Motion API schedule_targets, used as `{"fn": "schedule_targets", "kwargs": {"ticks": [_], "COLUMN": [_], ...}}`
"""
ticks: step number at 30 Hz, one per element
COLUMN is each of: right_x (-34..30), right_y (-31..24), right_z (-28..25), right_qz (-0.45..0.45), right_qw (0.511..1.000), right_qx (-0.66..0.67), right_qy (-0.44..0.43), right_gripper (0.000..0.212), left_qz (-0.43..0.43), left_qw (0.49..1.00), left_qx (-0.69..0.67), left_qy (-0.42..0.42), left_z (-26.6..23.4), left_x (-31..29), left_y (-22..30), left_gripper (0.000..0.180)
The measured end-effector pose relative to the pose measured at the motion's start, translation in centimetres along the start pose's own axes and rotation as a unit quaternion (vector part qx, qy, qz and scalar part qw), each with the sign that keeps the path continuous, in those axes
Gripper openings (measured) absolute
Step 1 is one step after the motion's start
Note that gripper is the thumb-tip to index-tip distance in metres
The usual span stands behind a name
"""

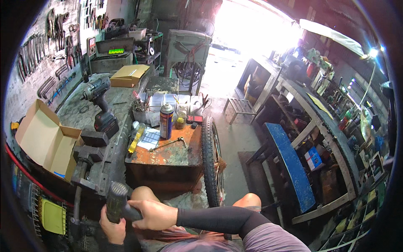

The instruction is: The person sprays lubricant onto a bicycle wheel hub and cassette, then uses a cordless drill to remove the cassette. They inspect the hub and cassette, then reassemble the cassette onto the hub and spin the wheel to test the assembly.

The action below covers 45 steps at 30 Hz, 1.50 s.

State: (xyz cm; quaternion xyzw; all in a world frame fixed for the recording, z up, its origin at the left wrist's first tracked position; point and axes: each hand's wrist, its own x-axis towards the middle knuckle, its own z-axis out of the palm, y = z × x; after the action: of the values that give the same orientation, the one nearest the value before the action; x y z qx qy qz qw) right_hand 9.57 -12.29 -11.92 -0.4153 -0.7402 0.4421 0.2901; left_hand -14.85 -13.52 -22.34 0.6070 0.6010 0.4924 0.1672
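In front of my lap is a dark, thick cylindrical tool (116,201) with a rounded, ribbed grey end pointing up; its exact kind does not show. My left hand (112,229) is wrapped round its lower left side. From the right, my right hand (157,215) reaches across and closes on a dark part at its side, hiding some of it. Just beyond the hands, a bench vise (90,161) is fixed to the workbench edge. Behind the vise, a cordless drill-type power tool (102,107) stands upright on its battery.
An open cardboard box (44,138) lies left of the vise. On a worn orange cabinet (180,153) are a spray can (166,122) and a metal wrench (170,143). A bicycle wheel (210,164) stands against it. A blue bench (289,166) is at right.
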Motion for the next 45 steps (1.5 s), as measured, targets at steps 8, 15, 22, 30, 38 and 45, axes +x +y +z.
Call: {"fn": "schedule_targets", "kwargs": {"ticks": [8,15,22,30,38,45], "right_x": [0.1,-0.5,-0.5,-1.3,-2.8,-3.7], "right_y": [-1.5,0.4,-1.2,0.5,2.1,1.5], "right_z": [-3.7,-0.3,-4.0,0.8,-1.2,1.1], "right_qz": [-0.103,0.048,0.015,0.093,0.019,0.011], "right_qw": [0.982,0.998,0.977,0.989,0.98,0.995], "right_qx": [-0.073,0.007,-0.083,0.087,-0.073,-0.078], "right_qy": [-0.143,-0.047,-0.196,-0.075,-0.183,-0.063], "right_gripper": [0.08,0.065,0.075,0.056,0.087,0.083], "left_qz": [-0.14,-0.004,-0.141,-0.011,-0.189,-0.117], "left_qw": [0.899,0.993,0.895,0.994,0.835,0.985], "left_qx": [-0.226,0.088,-0.168,0.101,-0.231,-0.032], "left_qy": [-0.347,-0.078,-0.388,-0.042,-0.463,-0.12], "left_z": [-3.4,-1.1,-2.8,-1.2,-3.0,0.5], "left_x": [0.4,0.3,-0.3,-0.9,-2.2,-4.2], "left_y": [-1.5,0.8,-0.5,2.0,-2.8,-0.4], "left_gripper": [0.054,0.053,0.032,0.055,0.036,0.051]}}
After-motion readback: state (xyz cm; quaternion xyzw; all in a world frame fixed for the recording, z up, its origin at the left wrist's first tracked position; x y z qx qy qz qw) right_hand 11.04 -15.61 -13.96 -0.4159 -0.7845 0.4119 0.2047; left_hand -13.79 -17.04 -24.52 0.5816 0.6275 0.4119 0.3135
